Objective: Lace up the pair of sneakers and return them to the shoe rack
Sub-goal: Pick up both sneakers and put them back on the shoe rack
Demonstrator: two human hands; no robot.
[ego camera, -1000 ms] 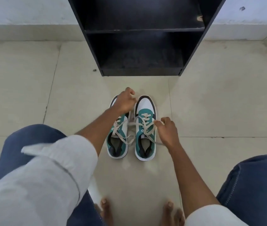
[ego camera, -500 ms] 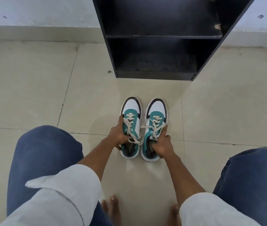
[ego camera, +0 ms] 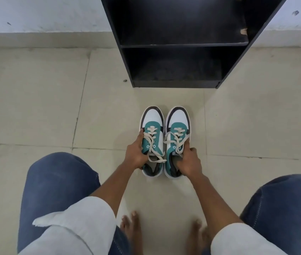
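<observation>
A person crouching on a pale tiled floor grips a pair of teal, white and black canvas sneakers, toes pointed at the black wooden shoe rack just beyond them. The left hand wraps the left sneaker at its outer side; the right hand clasps the right sneaker at its collar (cream laces lie loose). Both shoes sit side by side, touching, before the rack's open bottom shelf.
</observation>
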